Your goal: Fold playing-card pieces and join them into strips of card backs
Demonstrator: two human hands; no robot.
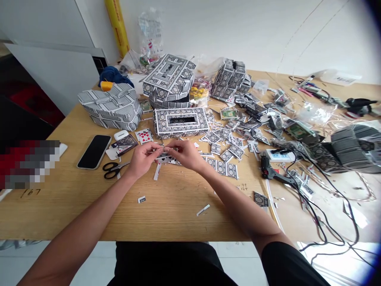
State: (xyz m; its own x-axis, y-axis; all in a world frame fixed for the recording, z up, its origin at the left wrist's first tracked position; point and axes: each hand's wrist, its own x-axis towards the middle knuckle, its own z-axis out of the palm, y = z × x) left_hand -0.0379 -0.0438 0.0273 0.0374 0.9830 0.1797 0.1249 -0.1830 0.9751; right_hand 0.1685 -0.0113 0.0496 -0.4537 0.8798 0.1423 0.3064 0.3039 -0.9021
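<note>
My left hand (145, 159) and my right hand (185, 154) meet over the middle of the table, fingertips pinched together on a small folded playing-card piece (163, 159). Part of the piece is hidden by the fingers. Just behind the hands stands a card-covered box (181, 122) with a rectangular slot in its top. A red-pip playing card (144, 136) lies behind my left hand. Black scissors (112, 170) rest left of it, with a narrow white strip (157, 172) just in front of the hands. Joined card pieces (222, 167) lie right of my right hand.
A phone (94, 151) lies at the left. Larger card-built boxes (169, 75) stand at the back. Heaped card pieces (253, 113) spread to the right. A glue gun (275, 172), a power strip (280, 155) and black cables occupy the right side. Small scraps lie near the front.
</note>
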